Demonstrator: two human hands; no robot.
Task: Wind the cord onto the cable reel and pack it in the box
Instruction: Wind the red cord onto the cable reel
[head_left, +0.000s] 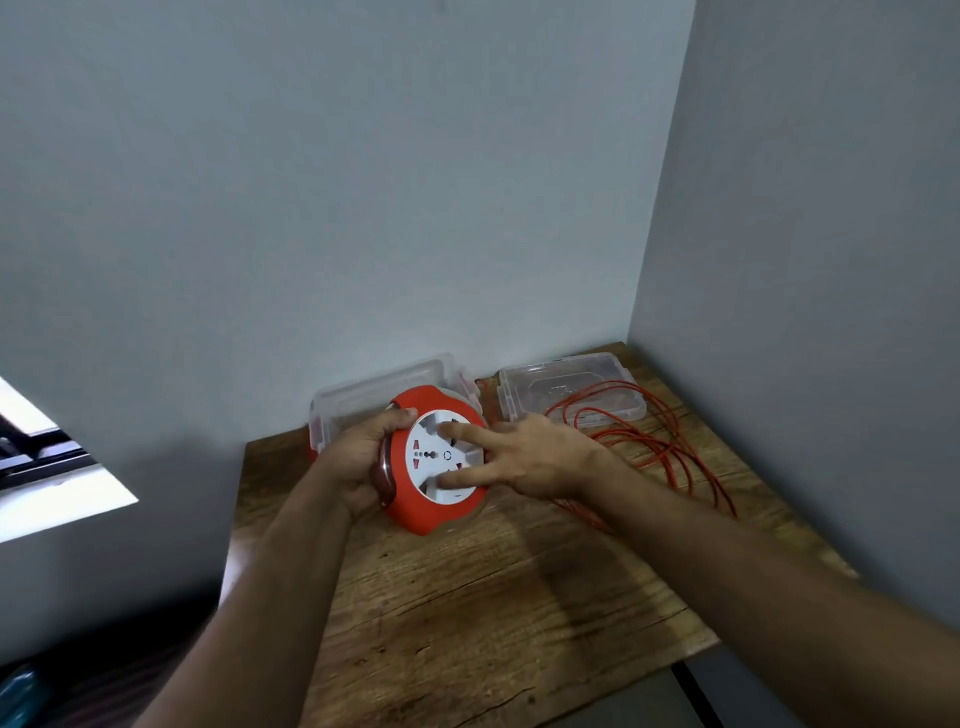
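box (363, 400): lower front hidden by reel (415, 499) | cord (670, 457): part hidden under right hand (540, 457)

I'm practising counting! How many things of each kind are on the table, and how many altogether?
Cable reel, red and white: 1
Orange cord, loose: 1
Clear box: 1
Clear lid: 1
Total: 4

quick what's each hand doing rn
Left hand: closed around the rim of the cable reel, holding it.
Right hand: open, fingers spread, fingertips on the reel's white face; grips nothing.
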